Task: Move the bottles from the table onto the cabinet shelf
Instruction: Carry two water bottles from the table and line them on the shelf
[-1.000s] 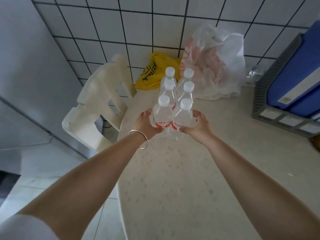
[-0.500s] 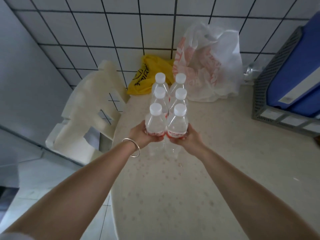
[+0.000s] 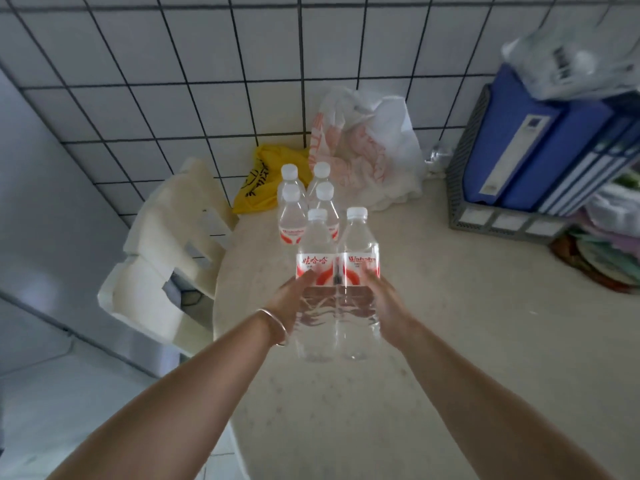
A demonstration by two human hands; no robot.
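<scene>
A wall (image 3: 214,57) of white square tiles with dark grout fills the top of the view. Below it lies a cream speckled table (image 3: 450,341) with a rounded left edge, and pale floor (image 3: 52,393) shows past that edge. Taking the table as the landmark: a cream plastic chair (image 3: 162,258) stands off its left edge; a grey rack (image 3: 485,188) holding blue binders (image 3: 540,140) sits at its far right; a white and orange plastic bag (image 3: 367,150) slumps against the wall at its back, with a yellow bag (image 3: 263,181) just left of that.

Near the table's left side, 4 water bottles (image 3: 304,199) stand upright in 2 rows, white caps up. In front of them, 2 more bottles (image 3: 337,289) are held side by side above the table, long axes upright, caps pointing up and slightly away, red labels facing the camera. The left hand (image 3: 291,299), with a bangle (image 3: 275,327) at the wrist, presses one bottle's outer side with fingers wrapped round it; the right hand (image 3: 388,303) clasps the other likewise.
</scene>
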